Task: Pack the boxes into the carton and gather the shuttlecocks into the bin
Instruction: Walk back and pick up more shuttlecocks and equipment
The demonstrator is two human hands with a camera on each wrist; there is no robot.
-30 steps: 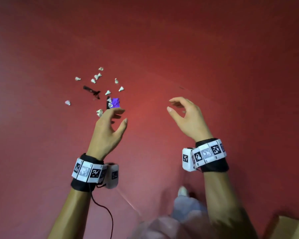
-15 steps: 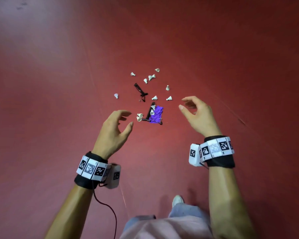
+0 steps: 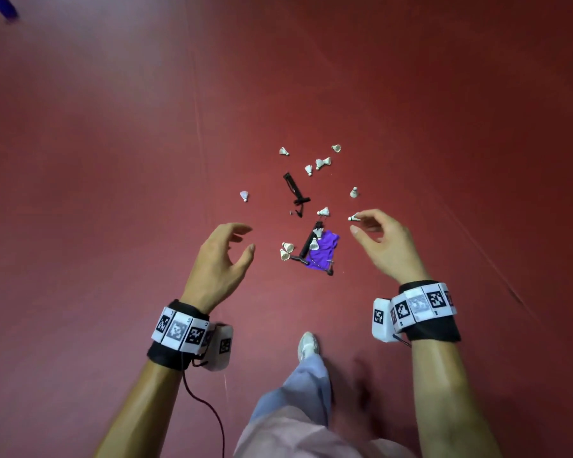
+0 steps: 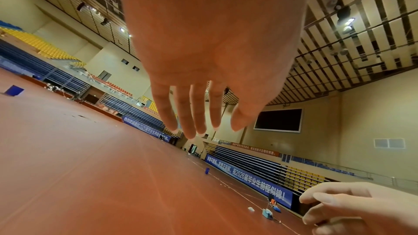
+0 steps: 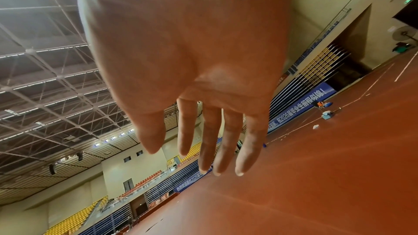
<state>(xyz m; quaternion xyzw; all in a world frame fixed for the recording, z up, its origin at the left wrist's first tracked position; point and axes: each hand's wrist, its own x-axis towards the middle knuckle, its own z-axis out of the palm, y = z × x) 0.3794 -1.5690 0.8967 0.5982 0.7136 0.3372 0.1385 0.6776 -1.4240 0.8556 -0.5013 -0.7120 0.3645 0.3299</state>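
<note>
Hovering left hand [image 3: 220, 259] (empty, loosely curled) | right hand [image 3: 386, 247] likewise | shuttlecocks [image 3: 323, 212] floored

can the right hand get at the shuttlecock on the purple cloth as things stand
Probably not yet. The right hand is empty and open, and nothing covers the shuttlecock on the purple cloth, but the person stands upright, well above the floor.

Shuttlecocks [image 3: 323, 212] lie scattered on the floor [image 3: 113, 160] around a cloth [image 3: 325, 251]
</note>
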